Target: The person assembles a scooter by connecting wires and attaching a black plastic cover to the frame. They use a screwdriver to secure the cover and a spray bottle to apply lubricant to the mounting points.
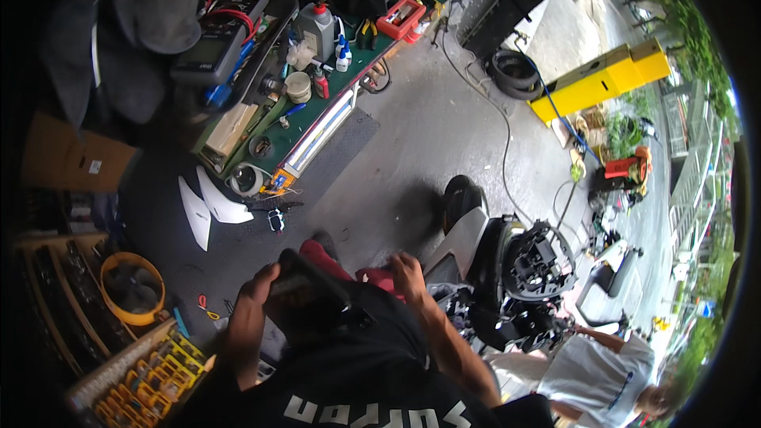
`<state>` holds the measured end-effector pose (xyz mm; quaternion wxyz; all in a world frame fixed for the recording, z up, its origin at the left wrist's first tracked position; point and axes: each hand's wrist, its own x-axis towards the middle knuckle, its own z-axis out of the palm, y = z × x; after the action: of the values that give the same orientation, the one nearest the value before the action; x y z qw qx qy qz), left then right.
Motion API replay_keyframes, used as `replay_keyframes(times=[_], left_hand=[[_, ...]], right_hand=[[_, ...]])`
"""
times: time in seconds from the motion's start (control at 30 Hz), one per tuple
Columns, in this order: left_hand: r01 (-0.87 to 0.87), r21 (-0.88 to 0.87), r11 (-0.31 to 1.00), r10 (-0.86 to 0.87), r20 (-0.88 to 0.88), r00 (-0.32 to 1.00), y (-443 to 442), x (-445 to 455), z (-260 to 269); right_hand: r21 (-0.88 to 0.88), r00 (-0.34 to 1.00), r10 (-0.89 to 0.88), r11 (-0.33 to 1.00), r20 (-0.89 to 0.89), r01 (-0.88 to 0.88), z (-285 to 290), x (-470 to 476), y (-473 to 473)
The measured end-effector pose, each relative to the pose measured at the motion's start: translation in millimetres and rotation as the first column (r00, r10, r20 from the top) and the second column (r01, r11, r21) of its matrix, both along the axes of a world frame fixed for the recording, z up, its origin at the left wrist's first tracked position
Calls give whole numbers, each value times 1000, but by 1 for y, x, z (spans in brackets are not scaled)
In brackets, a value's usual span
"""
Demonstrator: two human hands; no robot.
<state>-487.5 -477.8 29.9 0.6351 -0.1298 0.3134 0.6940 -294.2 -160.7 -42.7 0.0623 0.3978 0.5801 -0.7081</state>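
At the lower left, my left hand (255,291) is at the left edge of a dark, flat object (306,288), gripping it; the object is blurred and its kind cannot be told. My right hand (408,276) is raised with curled fingers before dark red trousers (379,278); whether anything lies between its fingers does not show. Close to the right forearm stands a partly stripped motor scooter (523,273), its inner parts exposed. On the floor ahead lie two white body panels (223,205) and a small white-and-black part (276,220).
A green workbench (312,122) carries a multimeter (205,56), bottles, pliers (367,34) and a red tray (401,19). At left are an orange-rimmed fan (132,288) and a box of yellow-handled items (151,383). Tyres (515,74) and a hose lie beyond. Another person (600,371) is at lower right.
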Motion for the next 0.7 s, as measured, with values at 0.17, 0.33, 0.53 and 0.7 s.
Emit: replay_keyframes(times=[0.17,0.33,0.53,0.7], left_hand=[[-402,-313,861,273,-384,882,2,-1,141],[-489,-363,793,429,-237,872,-24,-21,121],[-543,-479,690,519,-196,832,-32,-37,126],[-498,-531,686,465,-207,861,-19,-71,133]], right_hand=[[-34,979,165,985,-119,-170,8,-207,-3],[-223,963,-234,954,-135,201,-57,-380,1],[461,982,-184,868,-41,182,-37,-431,19],[676,970,159,737,-185,8,-47,-451,56]])
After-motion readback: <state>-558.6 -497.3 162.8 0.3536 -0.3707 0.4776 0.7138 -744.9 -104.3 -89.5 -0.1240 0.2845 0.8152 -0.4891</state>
